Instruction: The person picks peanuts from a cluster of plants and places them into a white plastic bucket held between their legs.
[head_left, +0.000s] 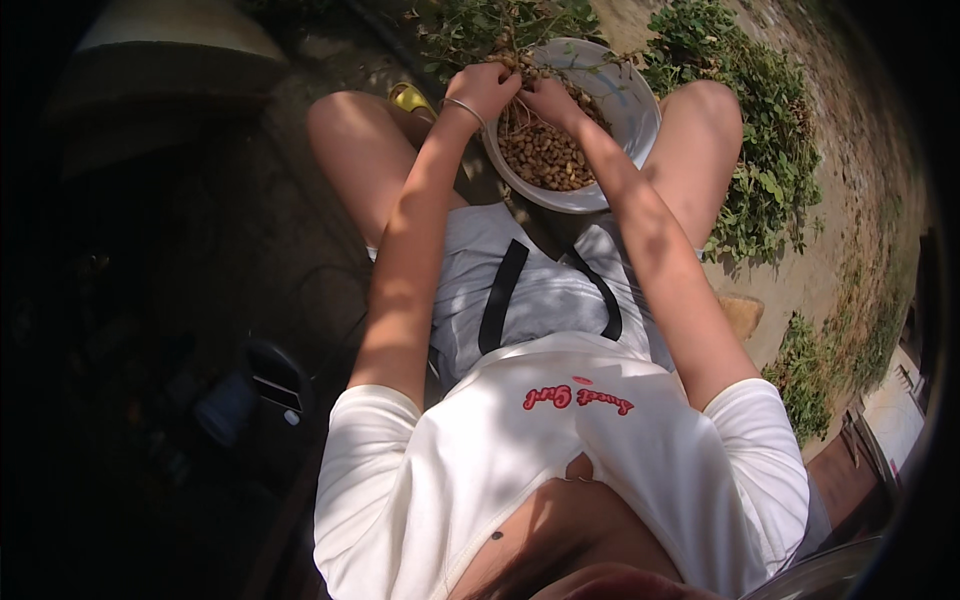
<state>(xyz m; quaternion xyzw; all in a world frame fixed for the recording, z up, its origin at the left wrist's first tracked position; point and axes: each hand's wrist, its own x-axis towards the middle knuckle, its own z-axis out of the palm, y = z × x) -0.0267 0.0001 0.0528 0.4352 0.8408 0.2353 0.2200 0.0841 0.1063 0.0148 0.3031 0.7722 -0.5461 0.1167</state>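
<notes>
My left hand (484, 91), with a bangle at its wrist, is closed around the root end of a peanut plant (513, 58). Close against it, my right hand (551, 103) grips pods and roots of the same plant; its fingertips are partly hidden. Both hands are over the left part of a white plastic basin (637, 112). Unshelled peanuts (544, 154) cover much of the basin's bottom. Thin roots hang between the hands above the peanuts, and green leaves spread beyond them.
A heap of leafy peanut plants (765, 142) lies right of the basin, near my right knee. A brownish block (741, 315) rests on the ground behind it. My foot in a yellow slipper (411, 99) shows at left. Deep shadow hides most of the left side.
</notes>
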